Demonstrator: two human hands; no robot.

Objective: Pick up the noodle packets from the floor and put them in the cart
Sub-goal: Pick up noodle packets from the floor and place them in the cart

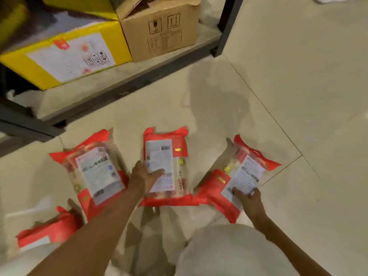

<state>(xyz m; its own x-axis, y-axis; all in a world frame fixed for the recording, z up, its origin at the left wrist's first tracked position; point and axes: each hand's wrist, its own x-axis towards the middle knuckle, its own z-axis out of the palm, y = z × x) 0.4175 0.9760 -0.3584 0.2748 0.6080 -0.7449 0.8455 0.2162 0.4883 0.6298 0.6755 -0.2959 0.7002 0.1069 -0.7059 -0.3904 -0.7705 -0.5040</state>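
Red middle packet (166, 156): the left hand (143, 176) grips its edge, thumb on top, arm stretched forward; curled fingers of the right hand (251, 202) hold the right packet (246, 173).

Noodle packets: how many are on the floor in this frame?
4. The left packet lies untouched; the middle packet is under the left hand; the right packet under the right hand; the lower-left packet is beside the left forearm. More may lie off-frame.
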